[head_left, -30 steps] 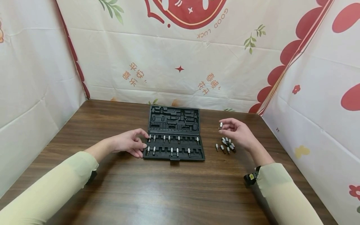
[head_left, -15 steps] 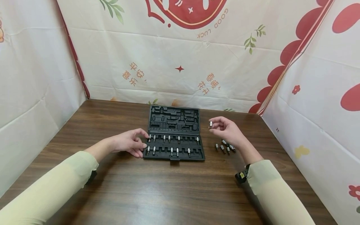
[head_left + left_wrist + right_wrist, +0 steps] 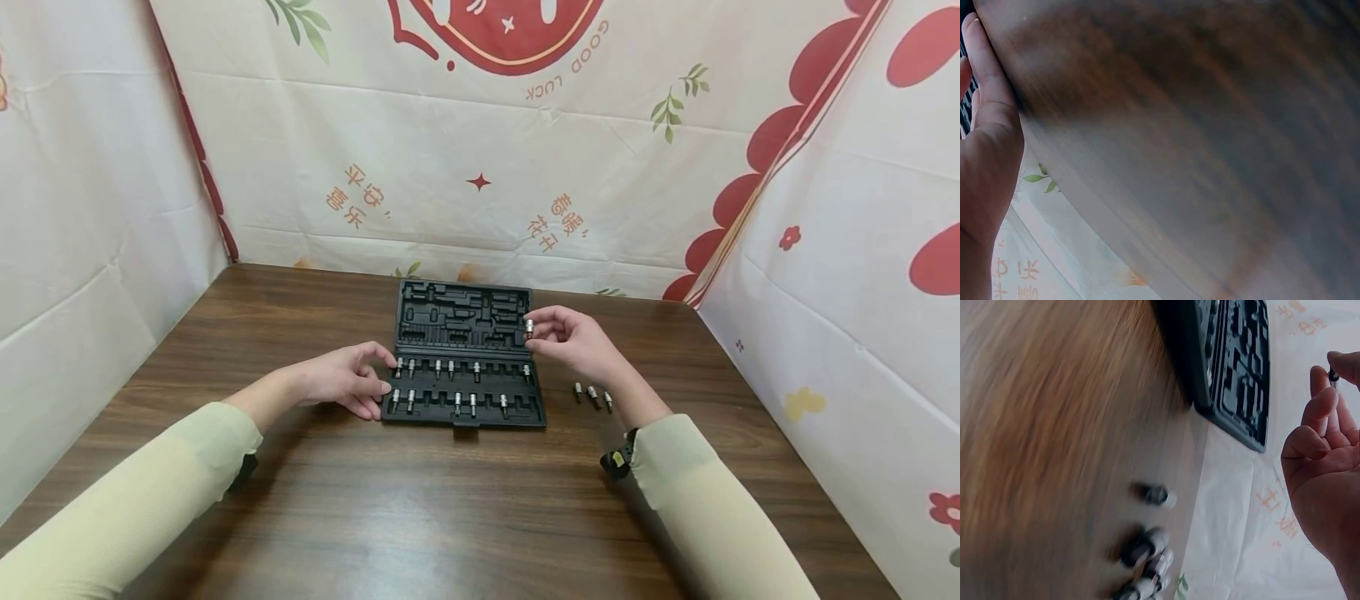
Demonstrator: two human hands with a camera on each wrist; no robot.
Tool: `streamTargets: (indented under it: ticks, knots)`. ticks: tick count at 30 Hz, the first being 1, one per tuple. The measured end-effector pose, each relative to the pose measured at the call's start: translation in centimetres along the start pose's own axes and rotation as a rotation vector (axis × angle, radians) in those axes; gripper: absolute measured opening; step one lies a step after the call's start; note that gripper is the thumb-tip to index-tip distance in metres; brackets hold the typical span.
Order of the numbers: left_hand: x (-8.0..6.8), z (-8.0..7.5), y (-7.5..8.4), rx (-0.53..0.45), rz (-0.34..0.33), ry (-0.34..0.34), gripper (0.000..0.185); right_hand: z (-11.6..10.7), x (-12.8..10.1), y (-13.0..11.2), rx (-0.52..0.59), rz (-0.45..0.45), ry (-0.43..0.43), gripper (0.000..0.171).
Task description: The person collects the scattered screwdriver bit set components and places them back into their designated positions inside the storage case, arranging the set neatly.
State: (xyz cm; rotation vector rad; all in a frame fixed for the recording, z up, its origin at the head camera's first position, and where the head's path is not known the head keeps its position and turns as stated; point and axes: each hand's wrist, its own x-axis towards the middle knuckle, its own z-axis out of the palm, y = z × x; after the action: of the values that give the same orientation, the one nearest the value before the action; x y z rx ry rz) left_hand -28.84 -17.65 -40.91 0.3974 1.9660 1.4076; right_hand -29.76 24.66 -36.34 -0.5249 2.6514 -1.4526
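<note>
A black plastic case (image 3: 442, 385) lies unfolded on the table, with short silver bit sockets standing in two rows of its near half. My left hand (image 3: 348, 382) rests at the case's left edge, thumb and forefinger spread apart and touching it. In the left wrist view only part of that hand (image 3: 988, 144) shows. My right hand (image 3: 573, 337) pinches one bit socket (image 3: 529, 328) between thumb and fingers, above the case's right side. The right wrist view shows the pinched socket (image 3: 1334, 378) at the fingertips.
Several loose bit sockets (image 3: 592, 396) lie on the wooden table (image 3: 420, 508) right of the case, partly hidden by my right forearm. The moulded lid (image 3: 465, 315) lies back behind the rows. Printed cloth (image 3: 480, 225) hangs along the table's back and sides.
My right hand has moved left with the pinched bit socket, from above the loose sockets to the case's right side. My left hand and the case have stayed put.
</note>
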Motion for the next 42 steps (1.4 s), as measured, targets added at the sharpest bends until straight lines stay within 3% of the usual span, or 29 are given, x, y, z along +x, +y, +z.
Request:
streamTargets:
  ticks: [22,35,42]
  knots:
    - [-0.2,0.1,0.0,-0.010,0.003,-0.001,0.052,5.1,2.8,-3.7,0.000,-0.078,-0.080,0.042]
    - [0.3,-0.1,0.5,-0.008,-0.006,0.008,0.051,6.5,4.3,-4.7,-0.087,-0.084,-0.120,0.045]
    - [0.0,0.3,0.1,-0.022,-0.023,0.014,0.052,8.4,4.7,-5.1,-0.103,-0.055,-0.160,0.045]
